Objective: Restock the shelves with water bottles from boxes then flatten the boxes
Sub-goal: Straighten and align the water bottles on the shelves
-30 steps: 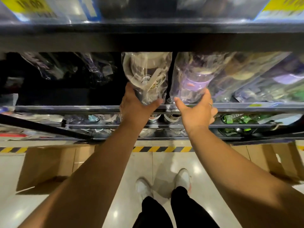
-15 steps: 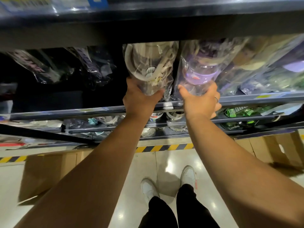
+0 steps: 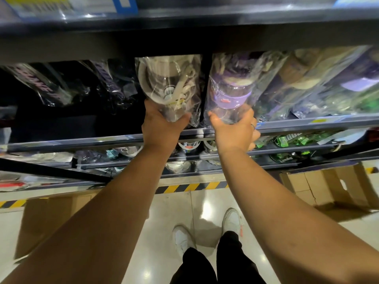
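Restocking is in hand: left hand (image 3: 162,131) grips a beige-lidded bottle (image 3: 168,89), right hand (image 3: 233,133) a purple-lidded bottle (image 3: 227,95), both at the shelf (image 3: 82,142) edge (boxes (image 3: 328,185) on the floor come later); next, push them in and let go.

Purple-banded bottle (image 3: 230,97), beige-lidded bottle (image 3: 162,83), yellow-black striped floor tape (image 3: 192,186), white shoes (image 3: 181,237)

A clear film-wrapped water bottle with a cream lid and strap (image 3: 170,87) is gripped at its base by the left hand (image 3: 162,130) at 12 o'clock, tilted above the front rail of the dark metal shelf (image 3: 82,141). Just beside it at 1 o'clock, a clear film-wrapped water bottle with a purple band (image 3: 229,95) is gripped from below by the right hand (image 3: 233,134). A brown cardboard box (image 3: 51,218) is seen on the floor at 8 o'clock, and a brown cardboard box with a cut-out hand hole (image 3: 328,187) at 4 o'clock.
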